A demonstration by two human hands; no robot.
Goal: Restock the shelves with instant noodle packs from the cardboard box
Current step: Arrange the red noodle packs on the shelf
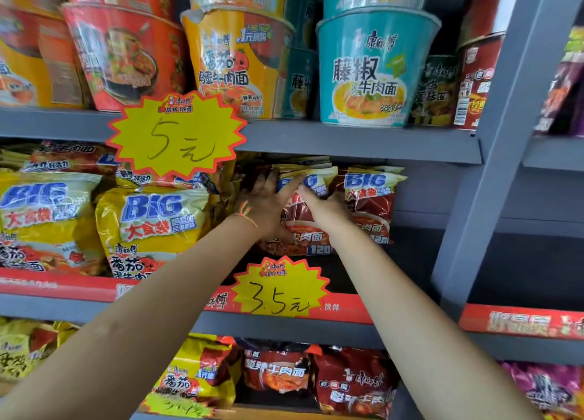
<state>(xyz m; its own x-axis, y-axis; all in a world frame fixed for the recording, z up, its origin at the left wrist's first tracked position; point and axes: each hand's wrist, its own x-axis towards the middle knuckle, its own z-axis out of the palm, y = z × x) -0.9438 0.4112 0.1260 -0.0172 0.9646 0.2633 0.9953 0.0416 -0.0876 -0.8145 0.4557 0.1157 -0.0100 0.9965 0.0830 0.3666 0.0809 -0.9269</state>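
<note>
Both hands meet on a red noodle pack (303,227) standing on the middle shelf (363,144): left hand (268,204) pressing it with spread fingers, right hand (325,208) pinching its upper edge.

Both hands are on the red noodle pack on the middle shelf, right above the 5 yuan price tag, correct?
Not quite. The head view shows both hands, left hand and right hand, on the red noodle pack on the middle shelf, but the tag right below it is the 3.5 yuan price tag. The 5 yuan price tag hangs on the shelf above, to the left.
</note>
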